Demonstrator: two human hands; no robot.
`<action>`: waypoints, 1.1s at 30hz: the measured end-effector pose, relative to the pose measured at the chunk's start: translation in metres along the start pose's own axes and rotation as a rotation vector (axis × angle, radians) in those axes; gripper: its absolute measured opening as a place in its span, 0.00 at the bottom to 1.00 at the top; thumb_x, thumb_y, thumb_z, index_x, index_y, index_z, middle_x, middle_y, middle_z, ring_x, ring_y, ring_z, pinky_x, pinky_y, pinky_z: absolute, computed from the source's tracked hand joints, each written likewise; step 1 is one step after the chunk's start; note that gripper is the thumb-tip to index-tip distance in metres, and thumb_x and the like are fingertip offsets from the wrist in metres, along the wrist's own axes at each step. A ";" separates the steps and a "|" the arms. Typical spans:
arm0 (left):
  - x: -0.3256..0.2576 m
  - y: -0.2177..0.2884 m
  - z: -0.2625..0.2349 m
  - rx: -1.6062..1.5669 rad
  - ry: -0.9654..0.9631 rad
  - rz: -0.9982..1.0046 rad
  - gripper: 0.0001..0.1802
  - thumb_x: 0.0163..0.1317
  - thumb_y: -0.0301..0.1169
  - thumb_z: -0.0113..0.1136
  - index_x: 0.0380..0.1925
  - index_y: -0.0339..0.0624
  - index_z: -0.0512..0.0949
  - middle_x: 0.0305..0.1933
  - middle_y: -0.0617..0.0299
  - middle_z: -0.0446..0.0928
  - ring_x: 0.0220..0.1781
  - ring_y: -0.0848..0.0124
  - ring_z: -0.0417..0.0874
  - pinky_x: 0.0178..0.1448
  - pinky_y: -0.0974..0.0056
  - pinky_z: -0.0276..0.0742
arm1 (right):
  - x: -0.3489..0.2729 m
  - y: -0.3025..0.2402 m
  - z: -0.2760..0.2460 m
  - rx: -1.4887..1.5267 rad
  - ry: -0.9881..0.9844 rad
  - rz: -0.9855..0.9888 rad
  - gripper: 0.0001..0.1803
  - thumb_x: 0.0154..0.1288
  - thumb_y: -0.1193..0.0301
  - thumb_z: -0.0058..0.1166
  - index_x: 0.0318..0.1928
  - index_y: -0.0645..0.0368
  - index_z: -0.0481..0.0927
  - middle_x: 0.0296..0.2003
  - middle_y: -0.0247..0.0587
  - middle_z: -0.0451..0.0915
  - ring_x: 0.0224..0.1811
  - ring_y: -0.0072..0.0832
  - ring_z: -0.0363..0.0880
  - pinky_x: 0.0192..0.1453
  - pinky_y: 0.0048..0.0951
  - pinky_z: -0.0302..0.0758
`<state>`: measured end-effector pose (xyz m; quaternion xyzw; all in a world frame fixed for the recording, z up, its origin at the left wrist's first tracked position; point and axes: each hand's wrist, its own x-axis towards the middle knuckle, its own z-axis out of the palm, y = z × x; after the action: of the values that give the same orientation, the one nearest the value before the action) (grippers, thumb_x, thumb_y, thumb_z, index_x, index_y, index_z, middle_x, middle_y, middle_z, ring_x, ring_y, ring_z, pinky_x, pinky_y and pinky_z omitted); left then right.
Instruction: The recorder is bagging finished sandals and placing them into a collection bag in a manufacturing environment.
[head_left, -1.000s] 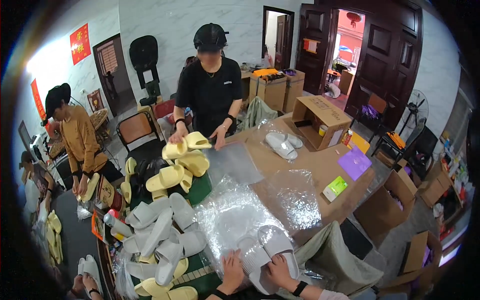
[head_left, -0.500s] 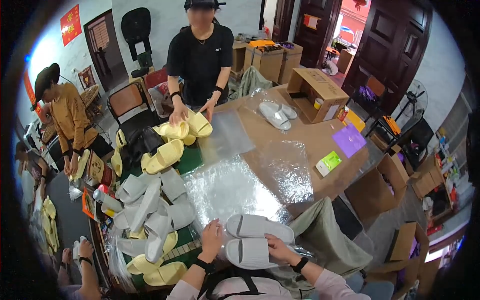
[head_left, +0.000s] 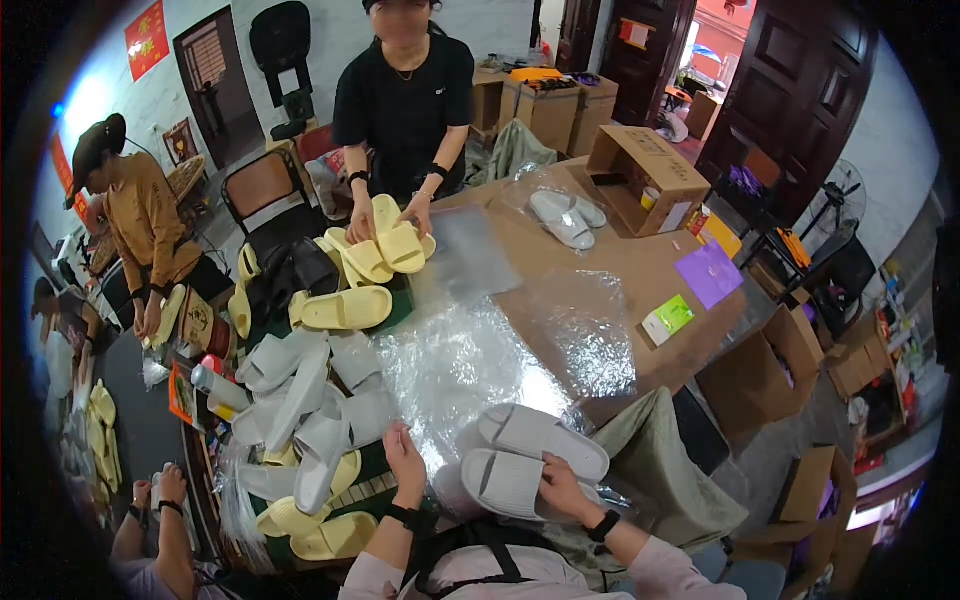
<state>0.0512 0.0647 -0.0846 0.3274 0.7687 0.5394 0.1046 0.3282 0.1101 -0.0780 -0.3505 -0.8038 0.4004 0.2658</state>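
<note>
A pair of light grey slippers [head_left: 508, 482] lies side by side in front of me, at the near edge of the plastic-covered table. My right hand [head_left: 566, 487] grips the nearer slipper by its inner side, around the heel end; the fingers underneath are hidden. To the left of the pair, my left hand [head_left: 405, 462] is raised with loosely bent fingers and nothing visible in it. Beside that hand lies a heap of grey slippers [head_left: 318, 430], with yellow slippers [head_left: 335, 535] below it. Clear plastic sheeting [head_left: 460, 365] spreads beyond my hands.
Across the table a co-worker [head_left: 405, 110] handles yellow slippers [head_left: 385, 245]. Bagged grey slippers [head_left: 563, 218] lie near an open cardboard box [head_left: 650, 180]. A green-and-white box [head_left: 667, 320] and purple sheet [head_left: 710, 275] sit at right. Draped cloth [head_left: 655, 470] hangs beside my right arm.
My left hand has drawn away leftward from the grey slippers. My right hand has shifted the pair slightly right and tilted it. The co-worker opposite has brought the yellow slippers together.
</note>
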 end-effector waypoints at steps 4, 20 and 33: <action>0.008 -0.006 0.005 -0.010 0.027 0.034 0.05 0.59 0.19 0.48 0.36 0.34 0.70 0.39 0.49 0.70 0.47 0.53 0.69 0.52 0.58 0.66 | -0.001 -0.019 -0.016 0.332 -0.052 0.198 0.13 0.61 0.76 0.47 0.46 0.63 0.77 0.51 0.45 0.72 0.43 0.30 0.74 0.44 0.25 0.70; -0.018 -0.079 0.011 0.263 -0.227 0.161 0.22 0.47 0.20 0.49 0.47 0.32 0.71 0.51 0.42 0.67 0.55 0.45 0.64 0.63 0.52 0.56 | -0.042 -0.006 -0.014 0.519 -0.068 0.469 0.15 0.65 0.71 0.46 0.49 0.68 0.75 0.57 0.55 0.69 0.60 0.40 0.67 0.61 0.33 0.64; -0.018 -0.035 0.000 0.396 -0.286 0.410 0.14 0.51 0.28 0.58 0.40 0.43 0.80 0.49 0.47 0.68 0.50 0.50 0.68 0.52 0.53 0.65 | -0.004 -0.006 0.006 0.706 -0.463 0.491 0.17 0.69 0.70 0.42 0.55 0.61 0.73 0.60 0.34 0.67 0.60 0.26 0.64 0.62 0.27 0.62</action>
<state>0.0513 0.0464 -0.1197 0.5622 0.7542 0.3376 0.0348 0.3248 0.1015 -0.0767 -0.3198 -0.5504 0.7670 0.0804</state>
